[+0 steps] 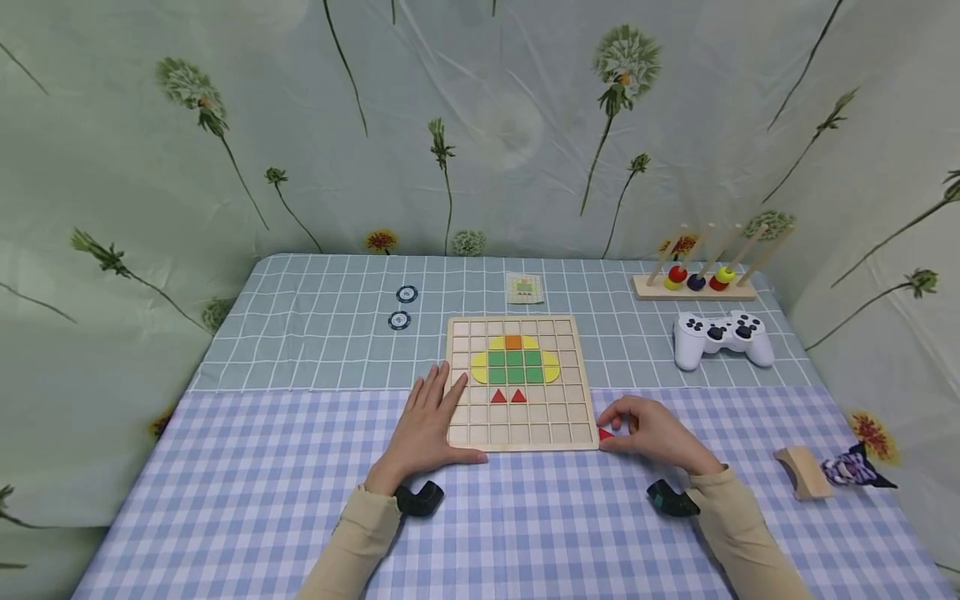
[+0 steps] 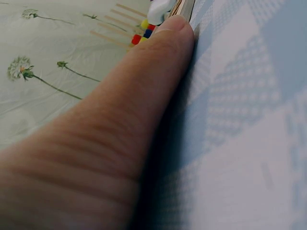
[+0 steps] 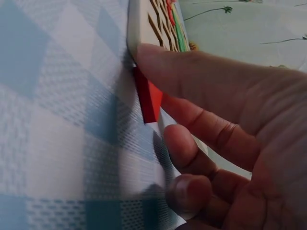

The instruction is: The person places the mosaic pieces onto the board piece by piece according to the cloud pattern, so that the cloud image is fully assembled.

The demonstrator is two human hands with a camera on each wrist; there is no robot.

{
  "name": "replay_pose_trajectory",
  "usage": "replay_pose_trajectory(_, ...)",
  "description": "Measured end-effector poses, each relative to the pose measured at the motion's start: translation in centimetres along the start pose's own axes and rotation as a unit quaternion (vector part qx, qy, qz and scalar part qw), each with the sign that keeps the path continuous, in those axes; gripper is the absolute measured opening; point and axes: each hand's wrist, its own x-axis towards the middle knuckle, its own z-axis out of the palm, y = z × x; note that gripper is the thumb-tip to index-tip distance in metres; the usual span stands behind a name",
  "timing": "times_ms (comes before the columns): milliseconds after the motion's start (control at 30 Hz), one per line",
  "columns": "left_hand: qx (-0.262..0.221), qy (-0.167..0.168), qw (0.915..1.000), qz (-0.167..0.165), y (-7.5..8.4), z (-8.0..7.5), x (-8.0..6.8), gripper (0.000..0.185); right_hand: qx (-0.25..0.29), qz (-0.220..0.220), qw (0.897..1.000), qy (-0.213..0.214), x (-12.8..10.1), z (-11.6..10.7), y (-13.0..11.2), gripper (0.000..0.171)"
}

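Your left hand [image 1: 426,419] lies flat, fingers straight, steadying the puzzle board [image 1: 516,382] at its left edge on the desk [image 1: 247,467]. Your right hand [image 1: 654,433] has its fingers curled on a red triangle piece [image 1: 605,433] just beside the board's near right corner. You're picking up: next, lift it cleanly and line it up over an empty cell.

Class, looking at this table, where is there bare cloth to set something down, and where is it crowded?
Free: the checked cloth left of the left hand, and the grid cloth left of the two discs. Crowded: around the puzzle board, where the right hand pinches a red triangle, and near the game controller.
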Motion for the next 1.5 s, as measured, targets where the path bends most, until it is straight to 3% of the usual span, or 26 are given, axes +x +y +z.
replay_pose_trajectory(267,-0.002,0.0,1.0,-0.002,0.0,0.1,-0.1,0.122,-0.016,0.019,1.0,-0.003,0.1,0.1,0.0,0.022)
replay_pose_trajectory(967,-0.003,-0.001,1.0,-0.004,0.1,0.1,-0.1,0.121,-0.044,0.076,0.993,0.073,-0.1,-0.1,0.0,0.01)
replay_pose_trajectory(1233,0.001,0.013,0.9999,0.002,-0.1,0.1,-0.2,0.122,-0.012,0.041,0.993,0.106,1.9,0.9,-1.1,0.01)
replay_pose_trajectory(1500,-0.003,0.012,0.9999,0.007,0.0,0.0,0.0,0.121,0.0,-0.013,0.995,0.097,5.4,2.5,-3.6,0.009)
